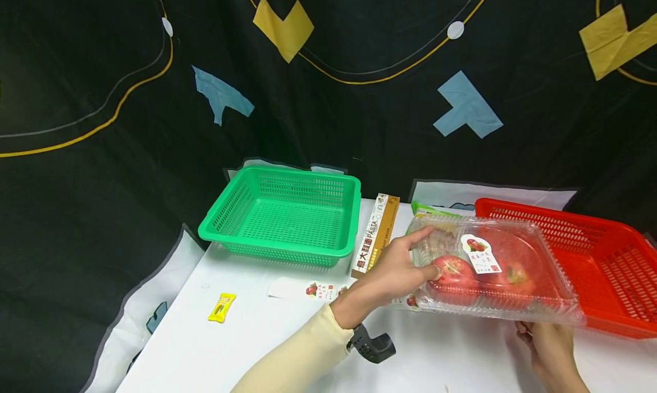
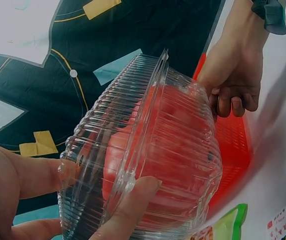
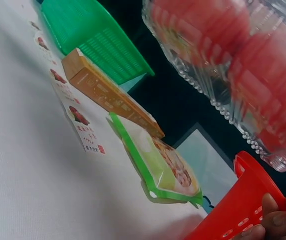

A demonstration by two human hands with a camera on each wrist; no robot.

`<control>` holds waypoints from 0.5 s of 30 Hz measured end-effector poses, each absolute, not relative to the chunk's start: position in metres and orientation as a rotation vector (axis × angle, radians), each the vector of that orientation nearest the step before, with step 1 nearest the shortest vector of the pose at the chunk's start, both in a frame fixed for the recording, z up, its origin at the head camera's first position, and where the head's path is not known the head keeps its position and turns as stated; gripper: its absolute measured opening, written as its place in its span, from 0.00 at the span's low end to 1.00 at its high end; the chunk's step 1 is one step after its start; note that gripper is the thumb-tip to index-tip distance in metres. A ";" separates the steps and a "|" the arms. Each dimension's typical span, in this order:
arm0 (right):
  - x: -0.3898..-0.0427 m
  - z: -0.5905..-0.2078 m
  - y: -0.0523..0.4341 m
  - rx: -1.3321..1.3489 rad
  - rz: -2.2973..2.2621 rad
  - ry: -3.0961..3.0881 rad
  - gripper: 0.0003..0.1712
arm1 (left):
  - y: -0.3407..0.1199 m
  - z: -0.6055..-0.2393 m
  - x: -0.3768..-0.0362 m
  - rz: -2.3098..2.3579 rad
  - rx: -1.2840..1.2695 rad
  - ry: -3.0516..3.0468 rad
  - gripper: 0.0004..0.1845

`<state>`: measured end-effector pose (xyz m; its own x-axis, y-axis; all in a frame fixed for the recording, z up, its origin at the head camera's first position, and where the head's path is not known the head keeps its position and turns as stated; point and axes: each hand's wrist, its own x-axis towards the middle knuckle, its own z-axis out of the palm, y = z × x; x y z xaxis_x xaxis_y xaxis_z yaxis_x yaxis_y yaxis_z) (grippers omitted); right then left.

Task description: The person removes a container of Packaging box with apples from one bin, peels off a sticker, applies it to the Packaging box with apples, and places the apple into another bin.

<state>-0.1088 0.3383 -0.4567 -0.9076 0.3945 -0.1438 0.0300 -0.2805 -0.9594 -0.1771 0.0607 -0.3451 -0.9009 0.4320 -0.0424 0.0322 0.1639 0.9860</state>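
My left hand (image 1: 405, 264) grips the left end of a clear plastic clamshell box (image 1: 513, 236), with the thumb on the near side. The box is tilted, holds round red fruits (image 1: 454, 276), and bears a white label (image 1: 481, 253) with a red fruit picture. Below its near right corner is my right hand (image 1: 551, 344), fingers loosely curled with nothing visible in them. In the right wrist view its fingers (image 3: 277, 222) appear in front of the red basket's rim; whether they touch is unclear. A strip of similar labels (image 3: 78, 117) lies on the table, partly covered in the head view.
A red basket (image 1: 600, 267) stands at the right, partly behind the box. At the back left sits a green basket (image 1: 287, 222). Between them are a pasta box (image 1: 376, 233) and a green-edged packet (image 3: 157, 162). A small yellow packet (image 1: 222, 307) lies at the left.
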 end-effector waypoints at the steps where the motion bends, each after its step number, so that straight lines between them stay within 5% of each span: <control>1: -0.109 -0.457 0.339 -0.542 2.281 -1.721 0.12 | 0.062 -0.344 -0.178 1.784 0.445 2.147 0.38; 15: -0.110 -0.458 0.341 -0.662 2.246 -1.767 0.17 | 0.091 -0.337 -0.186 1.800 0.458 2.167 0.39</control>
